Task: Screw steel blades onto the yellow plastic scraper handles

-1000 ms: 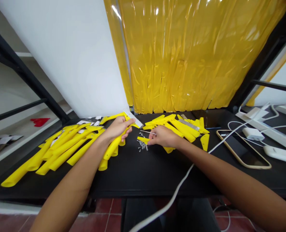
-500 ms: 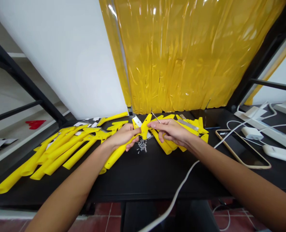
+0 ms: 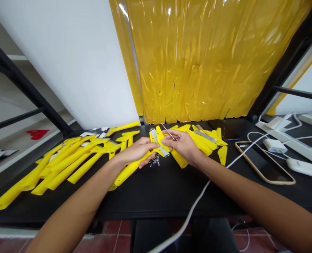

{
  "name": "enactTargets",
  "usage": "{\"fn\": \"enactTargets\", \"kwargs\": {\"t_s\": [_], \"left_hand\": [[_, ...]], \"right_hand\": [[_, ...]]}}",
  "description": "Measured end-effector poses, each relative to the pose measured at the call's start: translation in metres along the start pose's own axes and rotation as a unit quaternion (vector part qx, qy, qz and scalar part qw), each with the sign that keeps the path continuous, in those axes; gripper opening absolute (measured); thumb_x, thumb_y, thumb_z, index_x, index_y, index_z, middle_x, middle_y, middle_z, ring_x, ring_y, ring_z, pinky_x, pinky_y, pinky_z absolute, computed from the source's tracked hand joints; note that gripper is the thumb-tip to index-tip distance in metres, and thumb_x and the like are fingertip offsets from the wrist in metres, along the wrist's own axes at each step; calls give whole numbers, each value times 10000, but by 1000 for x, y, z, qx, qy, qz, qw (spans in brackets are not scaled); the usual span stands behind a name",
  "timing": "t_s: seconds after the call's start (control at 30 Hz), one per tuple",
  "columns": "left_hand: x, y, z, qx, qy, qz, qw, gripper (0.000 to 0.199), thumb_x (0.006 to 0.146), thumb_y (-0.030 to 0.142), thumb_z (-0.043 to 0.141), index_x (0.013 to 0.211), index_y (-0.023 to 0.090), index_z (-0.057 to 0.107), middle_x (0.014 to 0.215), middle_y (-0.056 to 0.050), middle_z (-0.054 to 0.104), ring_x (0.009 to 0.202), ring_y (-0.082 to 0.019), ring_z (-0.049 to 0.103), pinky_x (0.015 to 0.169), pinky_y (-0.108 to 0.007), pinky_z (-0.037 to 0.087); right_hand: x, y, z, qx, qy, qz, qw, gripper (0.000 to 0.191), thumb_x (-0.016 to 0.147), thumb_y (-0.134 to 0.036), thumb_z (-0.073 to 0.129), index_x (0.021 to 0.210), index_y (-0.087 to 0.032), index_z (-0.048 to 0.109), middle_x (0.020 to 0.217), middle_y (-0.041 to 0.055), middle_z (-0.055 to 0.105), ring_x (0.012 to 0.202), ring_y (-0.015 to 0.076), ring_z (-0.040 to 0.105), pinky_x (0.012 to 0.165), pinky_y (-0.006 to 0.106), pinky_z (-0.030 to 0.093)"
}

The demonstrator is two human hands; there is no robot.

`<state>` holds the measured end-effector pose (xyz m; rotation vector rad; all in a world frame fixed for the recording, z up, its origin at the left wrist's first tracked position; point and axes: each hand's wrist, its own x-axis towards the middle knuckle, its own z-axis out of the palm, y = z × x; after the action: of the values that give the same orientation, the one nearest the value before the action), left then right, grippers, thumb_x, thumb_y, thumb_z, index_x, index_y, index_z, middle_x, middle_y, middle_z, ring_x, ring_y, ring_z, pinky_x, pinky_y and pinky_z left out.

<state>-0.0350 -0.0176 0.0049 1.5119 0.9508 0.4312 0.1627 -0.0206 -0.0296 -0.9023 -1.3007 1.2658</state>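
My left hand [image 3: 138,151] is wrapped round a yellow plastic handle [image 3: 129,172], which slants up to the right. At its head a metal blade [image 3: 159,142] lies against a yellow cover piece [image 3: 161,137]. My right hand [image 3: 182,144] is closed, holding a thin metal screwdriver [image 3: 167,131] that points up and left, while its fingertips touch the cover piece. Small screws [image 3: 154,161] lie on the black table [image 3: 156,196] just below the head of the handle.
Several yellow handles [image 3: 66,168] are piled at the left, with more yellow pieces [image 3: 203,142] at the right. Further right lie a phone [image 3: 265,163], chargers [image 3: 275,144] and a power strip [image 3: 298,140]. A white cable [image 3: 198,200] crosses the table's front edge.
The cover piece and the blade now lie across each other at the handle's head. My right hand has moved slightly left and down, its fingertips now on the cover piece.
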Motion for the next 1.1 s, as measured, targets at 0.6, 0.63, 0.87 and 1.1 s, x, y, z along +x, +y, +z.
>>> {"fn": "enactTargets", "kwargs": {"t_s": [0.6, 0.63, 0.87, 1.1], "left_hand": [[-5, 4, 0, -18, -86, 37, 995, 239, 952, 405, 577, 977, 201, 456, 686, 64, 434, 490, -49, 374, 436, -192, 292], [-5, 4, 0, -12, -90, 40, 995, 245, 954, 412, 576, 986, 202, 454, 687, 65, 427, 496, -52, 374, 439, -193, 293], [-8, 7, 3, 4, -84, 19, 996, 210, 980, 397, 521, 962, 201, 447, 706, 47, 460, 524, -60, 399, 467, -201, 323], [-8, 6, 7, 0, -66, 13, 998, 228, 965, 409, 541, 1041, 222, 435, 684, 50, 466, 510, -69, 406, 453, -189, 312]], "right_hand": [[-5, 3, 3, 58, -83, 42, 994, 412, 645, -311, 862, 1014, -217, 705, 962, 17, 667, 670, 88, 529, 506, 211, 357], [-6, 2, 3, 69, -89, 57, 992, 409, 629, -309, 872, 988, -208, 705, 949, 14, 665, 626, 74, 501, 471, 205, 315], [-8, -6, 1, 71, -86, 114, 987, 404, 597, -317, 893, 899, -168, 669, 644, -69, 520, 429, 14, 273, 391, 205, 139], [-9, -9, 6, 42, -62, 104, 992, 413, 588, -363, 889, 847, -158, 641, 531, -97, 446, 413, 21, 253, 394, 211, 125]]}}
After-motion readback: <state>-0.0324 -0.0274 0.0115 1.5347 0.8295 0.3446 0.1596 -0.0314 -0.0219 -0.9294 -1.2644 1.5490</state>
